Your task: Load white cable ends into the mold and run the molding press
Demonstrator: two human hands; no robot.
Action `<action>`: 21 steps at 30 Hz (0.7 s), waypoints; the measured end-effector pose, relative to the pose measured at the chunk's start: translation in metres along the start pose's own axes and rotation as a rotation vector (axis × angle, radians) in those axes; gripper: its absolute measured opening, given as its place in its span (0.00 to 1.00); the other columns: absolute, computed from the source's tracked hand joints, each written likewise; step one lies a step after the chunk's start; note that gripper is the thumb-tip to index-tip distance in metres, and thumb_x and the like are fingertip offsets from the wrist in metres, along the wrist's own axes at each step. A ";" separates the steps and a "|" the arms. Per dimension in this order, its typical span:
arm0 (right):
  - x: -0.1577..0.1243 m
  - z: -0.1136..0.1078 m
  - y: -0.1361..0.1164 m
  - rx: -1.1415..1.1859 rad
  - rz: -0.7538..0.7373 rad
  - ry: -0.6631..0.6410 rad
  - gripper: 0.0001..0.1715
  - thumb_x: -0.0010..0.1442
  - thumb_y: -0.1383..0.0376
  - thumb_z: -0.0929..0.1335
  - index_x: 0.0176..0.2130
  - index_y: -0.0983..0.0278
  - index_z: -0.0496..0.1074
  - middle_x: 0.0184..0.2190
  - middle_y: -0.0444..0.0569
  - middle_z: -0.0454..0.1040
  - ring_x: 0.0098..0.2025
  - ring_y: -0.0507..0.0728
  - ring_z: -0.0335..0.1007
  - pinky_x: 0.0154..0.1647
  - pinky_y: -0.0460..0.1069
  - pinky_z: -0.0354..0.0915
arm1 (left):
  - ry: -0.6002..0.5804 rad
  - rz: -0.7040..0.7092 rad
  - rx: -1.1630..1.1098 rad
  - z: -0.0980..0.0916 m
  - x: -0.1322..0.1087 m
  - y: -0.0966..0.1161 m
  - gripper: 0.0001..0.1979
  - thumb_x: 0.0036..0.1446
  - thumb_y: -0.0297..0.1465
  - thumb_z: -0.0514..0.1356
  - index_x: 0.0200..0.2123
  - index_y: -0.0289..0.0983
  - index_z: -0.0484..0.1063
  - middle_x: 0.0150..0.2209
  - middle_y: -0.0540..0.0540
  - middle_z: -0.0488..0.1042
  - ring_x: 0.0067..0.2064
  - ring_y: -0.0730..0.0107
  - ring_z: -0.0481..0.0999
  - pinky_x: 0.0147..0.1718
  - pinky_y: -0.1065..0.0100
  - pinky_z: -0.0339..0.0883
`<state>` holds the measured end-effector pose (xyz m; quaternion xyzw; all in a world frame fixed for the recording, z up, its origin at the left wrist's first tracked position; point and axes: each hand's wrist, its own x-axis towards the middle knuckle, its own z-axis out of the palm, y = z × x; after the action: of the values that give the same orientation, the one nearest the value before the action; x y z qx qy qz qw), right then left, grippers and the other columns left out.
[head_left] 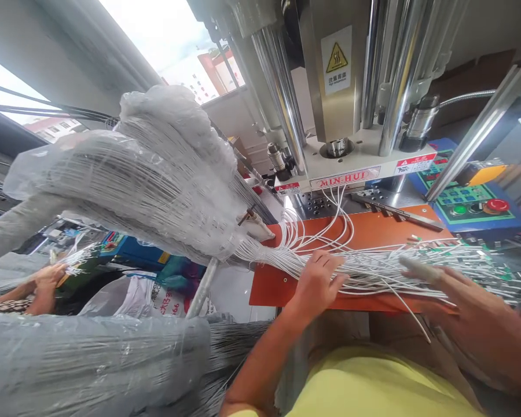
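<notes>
A thick bundle of thin white cables (369, 269) lies across an orange-brown board (264, 289). Its loose right-hand ends fan out, with small green and metal tips (469, 260) among them. My left hand (316, 286) is on the bundle near the board's left part, fingers bent over the cables and thumb apart. Over the right part of the bundle, my right hand (464, 298) is smeared by motion, its fingers stretched out and a pale covering on one fingertip. Whether it touches the cables I cannot tell. Several cables loop up under the press (351, 174).
Plastic-wrapped cable bundles (156, 174) hang over a rail on the left, with another wrapped bundle (95, 359) below. A blue control box (481, 197) with a red button stands right. A metal bar (399, 211) lies behind the cables. Another person's hands (50, 278) hold cables far left.
</notes>
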<state>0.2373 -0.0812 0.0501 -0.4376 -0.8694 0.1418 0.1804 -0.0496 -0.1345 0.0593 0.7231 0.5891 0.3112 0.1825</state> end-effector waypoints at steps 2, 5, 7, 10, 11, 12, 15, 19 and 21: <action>0.032 0.008 -0.011 -0.034 -0.142 -0.046 0.41 0.62 0.54 0.62 0.69 0.53 0.42 0.57 0.54 0.67 0.59 0.67 0.61 0.52 0.61 0.65 | -0.145 0.086 -0.009 0.001 0.027 -0.005 0.21 0.57 0.38 0.61 0.54 0.39 0.69 0.51 0.41 0.72 0.56 0.56 0.65 0.57 0.57 0.59; 0.061 0.028 -0.016 -0.083 -0.237 -0.088 0.48 0.61 0.57 0.64 0.69 0.61 0.35 0.54 0.60 0.69 0.56 0.69 0.63 0.48 0.62 0.63 | -0.291 0.139 -0.012 0.008 0.052 -0.015 0.31 0.50 0.41 0.67 0.56 0.36 0.67 0.56 0.36 0.67 0.62 0.51 0.58 0.61 0.55 0.54; 0.068 0.040 -0.012 -0.079 -0.241 -0.098 0.49 0.59 0.59 0.64 0.69 0.61 0.34 0.51 0.59 0.72 0.53 0.69 0.65 0.45 0.62 0.62 | -0.357 0.134 0.006 0.011 0.061 -0.022 0.33 0.47 0.40 0.69 0.56 0.36 0.67 0.57 0.34 0.65 0.63 0.49 0.57 0.60 0.53 0.54; 0.069 0.049 -0.005 -0.056 -0.224 -0.103 0.46 0.58 0.63 0.63 0.68 0.60 0.38 0.50 0.56 0.73 0.49 0.67 0.67 0.46 0.62 0.59 | -0.446 0.136 0.037 0.011 0.069 -0.028 0.28 0.48 0.40 0.68 0.51 0.37 0.71 0.51 0.38 0.70 0.56 0.52 0.65 0.55 0.56 0.60; 0.069 0.049 -0.004 -0.050 -0.216 -0.099 0.45 0.57 0.64 0.63 0.68 0.60 0.40 0.50 0.55 0.73 0.49 0.67 0.67 0.47 0.62 0.58 | -0.462 0.142 0.042 0.010 0.072 -0.029 0.25 0.49 0.40 0.68 0.50 0.38 0.72 0.48 0.39 0.72 0.53 0.54 0.67 0.53 0.58 0.61; 0.069 0.050 -0.002 -0.043 -0.210 -0.096 0.44 0.57 0.65 0.63 0.68 0.60 0.42 0.49 0.55 0.74 0.48 0.66 0.67 0.47 0.62 0.58 | -0.470 0.146 0.043 0.009 0.074 -0.029 0.23 0.50 0.41 0.67 0.48 0.37 0.73 0.44 0.41 0.73 0.51 0.56 0.68 0.50 0.60 0.62; 0.070 0.049 -0.002 -0.009 -0.195 -0.077 0.39 0.59 0.67 0.60 0.67 0.60 0.45 0.48 0.53 0.75 0.47 0.65 0.68 0.47 0.60 0.58 | -0.449 0.145 0.043 0.006 0.078 -0.028 0.14 0.54 0.39 0.64 0.42 0.37 0.74 0.39 0.44 0.74 0.47 0.60 0.68 0.47 0.64 0.62; 0.076 0.044 -0.006 0.075 -0.121 -0.038 0.30 0.62 0.66 0.58 0.63 0.63 0.56 0.42 0.52 0.77 0.44 0.63 0.71 0.45 0.58 0.60 | -0.415 0.145 0.026 0.002 0.081 -0.023 0.05 0.58 0.32 0.60 0.34 0.36 0.74 0.35 0.46 0.73 0.44 0.64 0.68 0.45 0.67 0.61; 0.081 0.038 -0.010 0.180 -0.054 -0.058 0.28 0.63 0.64 0.59 0.62 0.62 0.59 0.40 0.49 0.78 0.41 0.60 0.73 0.43 0.55 0.62 | -0.418 0.082 -0.035 -0.001 0.081 -0.020 0.07 0.60 0.32 0.57 0.34 0.36 0.73 0.35 0.46 0.74 0.40 0.67 0.69 0.42 0.69 0.61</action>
<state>0.1691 -0.0246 0.0353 -0.3916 -0.8695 0.2270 0.1978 -0.0559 -0.0512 0.0667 0.7918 0.5032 0.1721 0.3005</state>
